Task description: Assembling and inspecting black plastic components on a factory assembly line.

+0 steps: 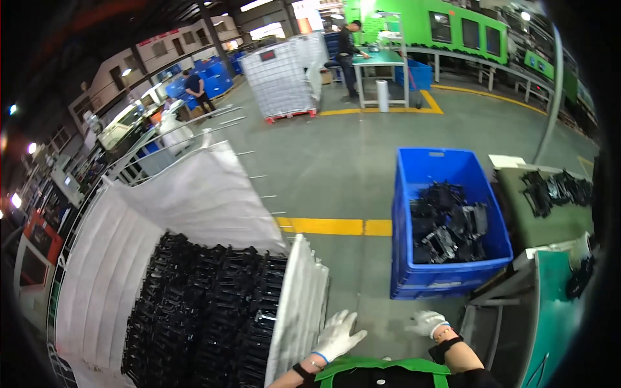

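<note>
Beyond right hand — blue bin

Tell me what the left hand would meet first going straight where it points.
Probably the blue bin, near its front left corner, though depth is unclear and the left hand might pass above it.

The gloved left hand is hovering, fingers spreading apart, while the gloved right hand is hanging free, pointing inward
</note>
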`<state>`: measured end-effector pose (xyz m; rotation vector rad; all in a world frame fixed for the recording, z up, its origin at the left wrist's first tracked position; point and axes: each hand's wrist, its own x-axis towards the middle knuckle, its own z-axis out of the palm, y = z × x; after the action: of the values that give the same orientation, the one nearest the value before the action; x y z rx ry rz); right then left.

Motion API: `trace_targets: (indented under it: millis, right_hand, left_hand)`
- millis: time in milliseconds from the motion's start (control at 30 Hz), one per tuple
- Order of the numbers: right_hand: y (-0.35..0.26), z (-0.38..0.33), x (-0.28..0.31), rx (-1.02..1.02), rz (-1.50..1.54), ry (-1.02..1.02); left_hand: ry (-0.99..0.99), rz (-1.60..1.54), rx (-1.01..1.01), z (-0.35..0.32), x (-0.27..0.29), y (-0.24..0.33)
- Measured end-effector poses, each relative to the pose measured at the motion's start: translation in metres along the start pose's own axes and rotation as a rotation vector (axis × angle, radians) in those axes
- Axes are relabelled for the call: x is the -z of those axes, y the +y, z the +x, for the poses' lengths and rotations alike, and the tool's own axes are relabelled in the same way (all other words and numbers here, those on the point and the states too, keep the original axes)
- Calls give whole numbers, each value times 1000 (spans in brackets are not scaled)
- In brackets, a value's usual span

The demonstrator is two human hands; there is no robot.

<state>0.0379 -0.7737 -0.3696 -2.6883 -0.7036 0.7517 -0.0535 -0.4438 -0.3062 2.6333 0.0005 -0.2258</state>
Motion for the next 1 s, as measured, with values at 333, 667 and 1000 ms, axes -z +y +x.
trace_targets:
  millis: [333,667,1000]
  right_hand:
    - [-10,-157,-53,-688,567,161]
    - [-21,-235,9,-980,692,816]
    - [116,-207,160,-1109,366,1063]
  left_hand:
    - [-432,229,-623,123,-31,78]
    - [-732,-369,-523,292,-86,251]
    - [-108,-49,-607,425,-165,530]
